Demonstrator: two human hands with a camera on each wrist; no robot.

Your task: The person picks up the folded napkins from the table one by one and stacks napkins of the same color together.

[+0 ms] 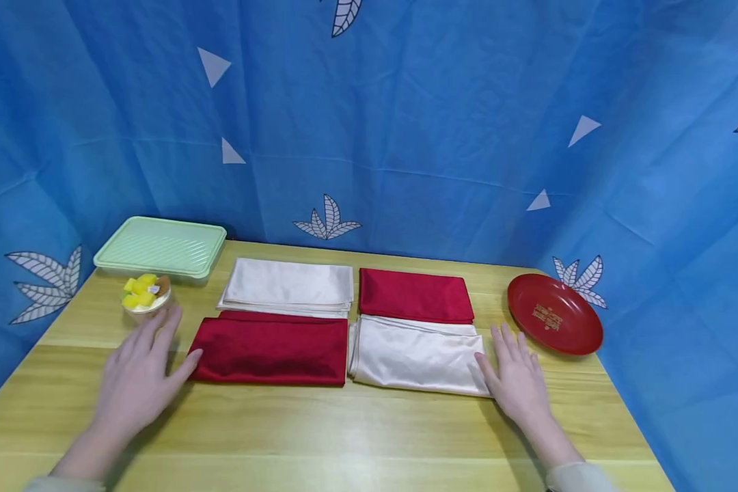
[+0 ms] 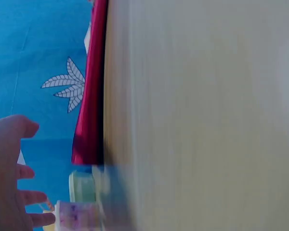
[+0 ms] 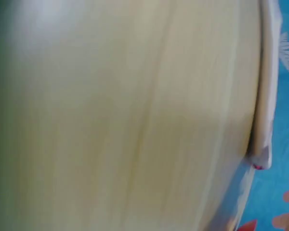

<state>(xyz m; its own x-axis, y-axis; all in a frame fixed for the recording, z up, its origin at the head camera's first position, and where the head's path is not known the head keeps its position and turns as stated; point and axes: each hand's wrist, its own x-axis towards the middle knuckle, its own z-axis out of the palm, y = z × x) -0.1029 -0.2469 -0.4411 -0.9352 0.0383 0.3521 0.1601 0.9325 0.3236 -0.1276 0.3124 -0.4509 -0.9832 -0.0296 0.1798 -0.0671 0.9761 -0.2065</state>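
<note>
Clock centre = middle of the worktop (image 1: pixel 283 434). Blue curtain (image 1: pixel 400 102) behind, toward 12.

Box (image 1: pixel 160 246) at 10, green lid on, by the curtain. Cup (image 1: pixel 140 305) at 9, just in front of the box, yellow topping. Left hand (image 1: pixel 138 376) at 8–9, grip released: thumb out, fingers apart, nothing held. Fingertips overlap the cup in head view, thumb tip at the left end of the front red cloth (image 1: pixel 270 352); can't tell if either touches.

That cloth is at 8, folded flat. Rear white cloth (image 1: pixel 289 285) at 10, folded, right behind it. Rear red cloth (image 1: pixel 415 296) at 2, folded. Front white cloth (image 1: pixel 421 355) at 4, folded, just in front of it.

Right hand (image 1: pixel 519 379) at 3–4, grip released, nothing held, thumb at that cloth's right end; contact unclear. Plate (image 1: pixel 555 314) at 3, red, gold print, just beyond the fingertips.
</note>
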